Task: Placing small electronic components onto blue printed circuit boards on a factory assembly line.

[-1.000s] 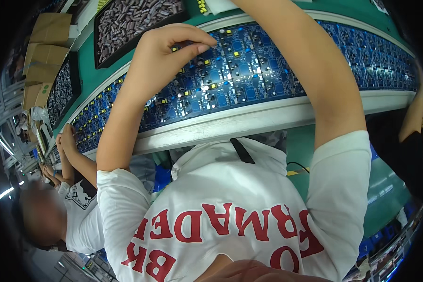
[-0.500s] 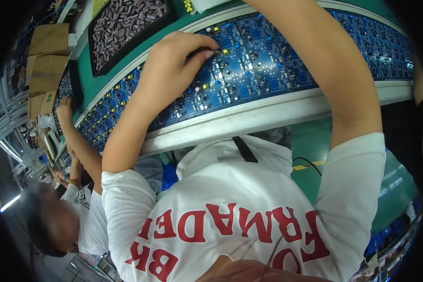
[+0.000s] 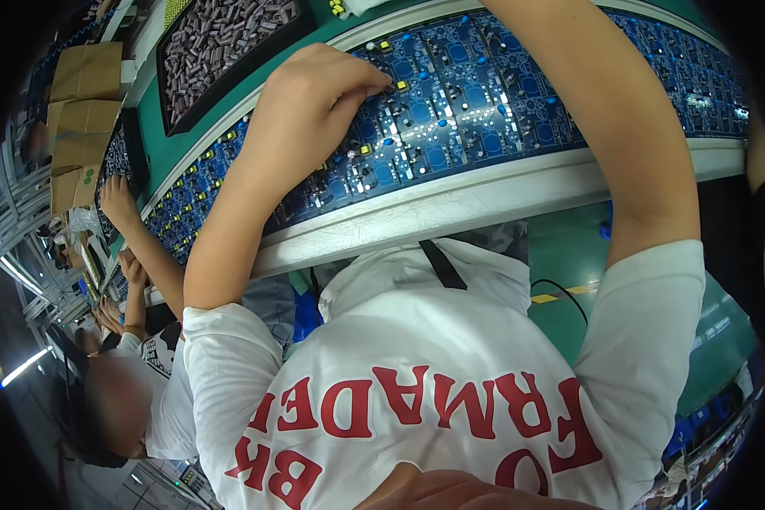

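A long row of blue circuit boards (image 3: pixel 450 110) runs along a pale conveyor rail (image 3: pixel 484 200), curving from upper right down toward the left, where it passes in front of other people. Behind the boards lies the green bench (image 3: pixel 221 127), and on it a black tray (image 3: pixel 221 42) heaped with small grey parts. Brown cardboard boxes (image 3: pixel 81 93) are stacked at the far left.

The person's white shirt (image 3: pixel 416 374) with red lettering fills the lower middle of the view (the camera looks steeply down the chest). Both bare forearms reach up from it to the boards.

The left hand (image 3: pixel 314 106) rests on the boards just left of centre, its fingers curled and the fingertips (image 3: pixel 378 81) pinched close together, pressed down at a small yellow part (image 3: pixel 402 85) on a board. Whether the tips actually grip something cannot be told; they cover the spot.

The right arm (image 3: pixel 603 119) crosses over the boards and leaves the picture at the top edge, so the right hand is out of view.

At the left, a co-worker's hand (image 3: pixel 115 200) lies on the same row of boards, well apart from the person's own, and another pair of hands (image 3: pixel 127 268) works just below it.
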A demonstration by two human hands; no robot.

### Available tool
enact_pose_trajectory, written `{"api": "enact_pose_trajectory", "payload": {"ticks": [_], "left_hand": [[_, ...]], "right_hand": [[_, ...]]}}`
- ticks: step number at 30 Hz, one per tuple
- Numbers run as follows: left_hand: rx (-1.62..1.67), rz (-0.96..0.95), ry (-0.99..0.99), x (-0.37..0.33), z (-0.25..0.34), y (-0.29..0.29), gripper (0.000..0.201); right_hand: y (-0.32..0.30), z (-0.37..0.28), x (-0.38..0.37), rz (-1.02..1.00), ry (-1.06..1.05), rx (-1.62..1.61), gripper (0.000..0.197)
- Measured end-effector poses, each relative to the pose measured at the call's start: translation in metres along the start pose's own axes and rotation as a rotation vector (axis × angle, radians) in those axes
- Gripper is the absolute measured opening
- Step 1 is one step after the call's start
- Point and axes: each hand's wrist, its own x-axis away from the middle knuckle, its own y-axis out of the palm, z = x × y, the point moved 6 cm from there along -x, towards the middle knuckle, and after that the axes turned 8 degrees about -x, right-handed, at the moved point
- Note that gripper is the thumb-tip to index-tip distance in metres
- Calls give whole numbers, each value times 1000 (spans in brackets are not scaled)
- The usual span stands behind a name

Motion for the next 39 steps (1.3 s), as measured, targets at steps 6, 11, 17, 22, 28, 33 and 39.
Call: {"api": "enact_pose_trajectory", "payload": {"ticks": [6,11,17,22,28,33,39], "left_hand": [[-9,0,30,-1,1,1,21],[15,7,-1,0,-3,2,17],[39,-7,-10,1,-6,4,18],[30,11,17,3,-6,4,19],[-157,66,160,4,13,1,21],[-273,125,249,6,27,-1,22],[-124,87,247,0,10,1,22]], "right_hand": [[0,3,2,-11,34,9,18],[0,3,2,-16,37,22,18],[1,4,3,-5,24,0,18],[1,3,4,13,-1,6,18],[1,2,7,-4,14,-1,18],[-4,-7,8,20,-18,-24,20],[-50,-46,49,-129,175,-266,22]]}}
